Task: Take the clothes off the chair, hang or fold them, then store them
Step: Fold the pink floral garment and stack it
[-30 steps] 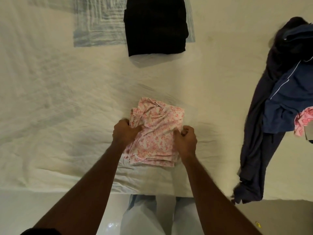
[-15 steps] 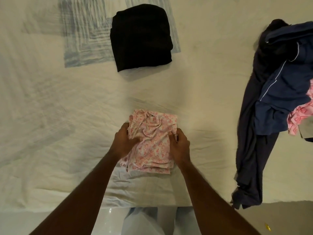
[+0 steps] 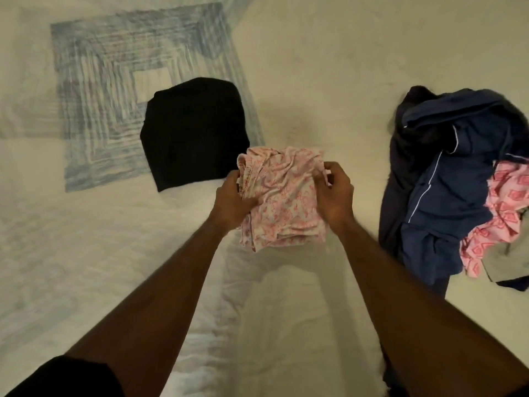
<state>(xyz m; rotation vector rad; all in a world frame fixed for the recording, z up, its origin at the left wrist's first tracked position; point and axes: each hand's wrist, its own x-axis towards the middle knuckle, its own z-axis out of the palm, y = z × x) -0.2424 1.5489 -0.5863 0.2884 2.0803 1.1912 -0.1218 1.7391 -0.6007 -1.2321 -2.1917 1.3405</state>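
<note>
Lifted up off the bed now is the folded pink flowered cloth (image 3: 282, 196), which was lying flat on the sheet a moment ago. It is held in the air between both hands, closer to the black pile than before. More of the blue square print is seen at the top than before, and the pile of clothes on the right looks nearer.

The cloth is gripped on its left side by the left hand (image 3: 233, 200), with the thumb laid over the top and the fingers tucked under. Its right edge is pinched near the top by the right hand (image 3: 335, 196), with the fingers curled in around a fold. The cloth is folded into a small thick bundle, and its layers are seen at the bottom edge. It is a little crumpled on top.

A folded black garment (image 3: 196, 133) is seen lying on the bed sheet (image 3: 315, 67), just up and left of the pink bundle. It is partly laid over a blue square print (image 3: 114, 81) on the sheet.

On the right, a loose pile is seen. A dark navy garment (image 3: 446, 196) with a thin white line is spread there, unfolded. A pink patterned cloth (image 3: 503, 213) is laid on its right side, touching it. A bit of grey cloth (image 3: 515, 262) is seen just under the pink one.

A black sleeve (image 3: 63, 379) is seen at the bottom left corner.
</note>
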